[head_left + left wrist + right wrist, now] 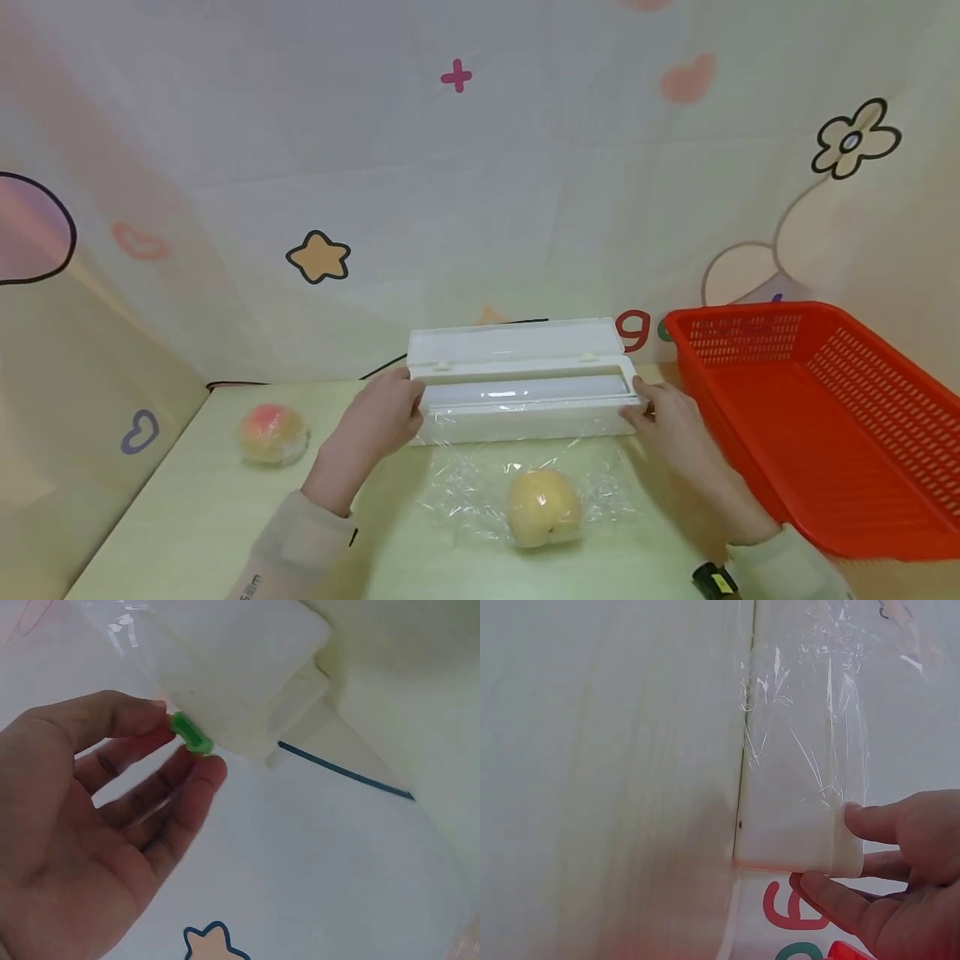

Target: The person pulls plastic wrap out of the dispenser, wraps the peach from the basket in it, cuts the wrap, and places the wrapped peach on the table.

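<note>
White cling-film dispenser point(521, 392) sits lid-up on the table point(187, 500), gripped at both ends. Left hand point(378, 417) has its fingers curled at the dispenser's left end; in the left wrist view thumb and fingertips point(199, 769) pinch a small green slider tab point(191, 735) there. Right hand point(667, 421) clamps the right end, thumb on top and fingers underneath.

Progress, as I judge it: film sheet point(525, 475) is already drawn out toward the person from between the hands, and a yellow pear-like fruit point(543, 507) sits on it, just nearer than both hands. Sheet looks attached to the roll, though glare makes that hard to confirm; cutting and wrapping seem left to do. One wrapped fruit point(272, 433) lies left of the left hand. Red basket point(825, 417) stands just right of the right hand, nothing visible in it.

Film is clear, crinkled, glossy; dispenser plain white plastic.
</note>
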Action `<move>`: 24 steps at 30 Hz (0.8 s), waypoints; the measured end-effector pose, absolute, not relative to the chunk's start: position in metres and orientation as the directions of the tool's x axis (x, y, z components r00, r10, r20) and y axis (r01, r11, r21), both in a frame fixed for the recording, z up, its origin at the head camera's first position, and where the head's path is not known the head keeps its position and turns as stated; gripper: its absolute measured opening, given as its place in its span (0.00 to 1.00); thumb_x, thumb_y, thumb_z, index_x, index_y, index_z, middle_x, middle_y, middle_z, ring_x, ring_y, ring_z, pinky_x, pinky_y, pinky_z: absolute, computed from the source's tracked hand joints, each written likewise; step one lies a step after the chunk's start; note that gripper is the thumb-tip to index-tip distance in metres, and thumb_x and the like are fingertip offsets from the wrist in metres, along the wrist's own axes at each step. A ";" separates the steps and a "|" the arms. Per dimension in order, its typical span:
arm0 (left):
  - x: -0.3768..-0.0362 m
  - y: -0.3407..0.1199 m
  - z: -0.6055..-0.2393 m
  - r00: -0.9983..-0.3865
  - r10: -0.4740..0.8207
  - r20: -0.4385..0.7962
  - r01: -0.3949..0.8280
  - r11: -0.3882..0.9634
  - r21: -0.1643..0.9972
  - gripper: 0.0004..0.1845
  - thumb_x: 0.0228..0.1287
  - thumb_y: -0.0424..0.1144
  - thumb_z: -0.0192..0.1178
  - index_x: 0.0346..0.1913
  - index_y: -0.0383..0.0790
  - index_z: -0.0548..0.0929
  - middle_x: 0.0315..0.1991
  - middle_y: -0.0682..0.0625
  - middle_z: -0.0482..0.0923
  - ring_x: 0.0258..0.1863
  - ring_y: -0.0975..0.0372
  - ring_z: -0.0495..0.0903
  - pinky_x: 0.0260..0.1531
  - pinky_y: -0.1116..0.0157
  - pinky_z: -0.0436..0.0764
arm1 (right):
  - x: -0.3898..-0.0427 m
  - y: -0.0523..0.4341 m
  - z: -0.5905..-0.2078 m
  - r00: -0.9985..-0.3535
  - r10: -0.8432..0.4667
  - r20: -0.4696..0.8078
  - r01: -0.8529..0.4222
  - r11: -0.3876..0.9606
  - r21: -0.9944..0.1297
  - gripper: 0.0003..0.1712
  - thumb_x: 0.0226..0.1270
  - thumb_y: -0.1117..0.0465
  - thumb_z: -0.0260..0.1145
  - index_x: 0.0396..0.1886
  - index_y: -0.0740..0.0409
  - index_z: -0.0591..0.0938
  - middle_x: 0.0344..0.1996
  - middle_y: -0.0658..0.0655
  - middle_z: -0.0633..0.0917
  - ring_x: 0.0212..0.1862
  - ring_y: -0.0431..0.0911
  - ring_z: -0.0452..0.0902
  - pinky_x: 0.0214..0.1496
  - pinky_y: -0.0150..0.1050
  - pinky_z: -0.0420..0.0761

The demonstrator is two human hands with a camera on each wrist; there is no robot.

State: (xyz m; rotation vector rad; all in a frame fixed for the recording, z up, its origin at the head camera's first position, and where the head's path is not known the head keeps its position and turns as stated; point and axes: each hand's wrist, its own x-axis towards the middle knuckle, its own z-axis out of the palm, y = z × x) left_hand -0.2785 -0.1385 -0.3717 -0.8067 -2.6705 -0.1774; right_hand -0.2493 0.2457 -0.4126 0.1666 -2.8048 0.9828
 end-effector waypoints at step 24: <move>-0.195 -0.027 -0.388 -0.649 0.749 0.135 0.754 0.656 -0.016 0.33 0.48 0.61 0.79 0.48 0.49 0.75 0.41 0.57 0.68 0.42 0.64 0.69 0.42 0.68 0.74 | -0.251 0.242 -0.412 -0.977 -0.030 0.210 -0.156 0.774 -0.614 0.34 0.72 0.61 0.65 0.71 0.76 0.68 0.48 0.72 0.81 0.35 0.52 0.73 0.29 0.37 0.77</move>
